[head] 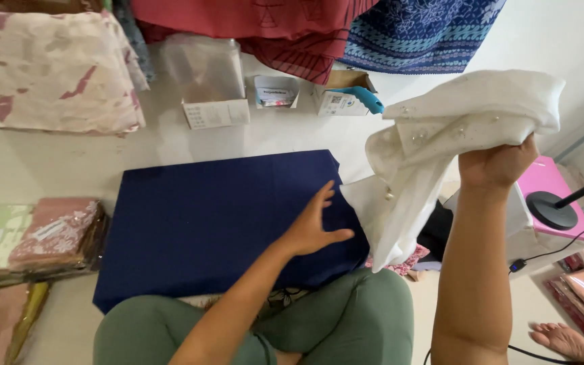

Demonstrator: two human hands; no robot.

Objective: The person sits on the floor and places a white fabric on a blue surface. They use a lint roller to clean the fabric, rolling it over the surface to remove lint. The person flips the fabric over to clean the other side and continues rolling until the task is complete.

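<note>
Our right hand (496,164) grips the white cloth (441,145) bunched, raised past the right edge of the navy board (204,216); our left hand (313,226), fingers spread, rests flat on the board's right edge.

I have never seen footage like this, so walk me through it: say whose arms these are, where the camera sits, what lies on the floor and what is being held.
There is no machine here. The one picture comes from a camera on a seated person's head, looking down at their own arms and green-trousered knees. The right hand grips a bunched white garment held up in the air. The left hand rests open on a flat dark blue cloth spread in front. Packaged fabrics are stacked at the left, small boxes stand by the wall, and a pink box is at the right.
</note>
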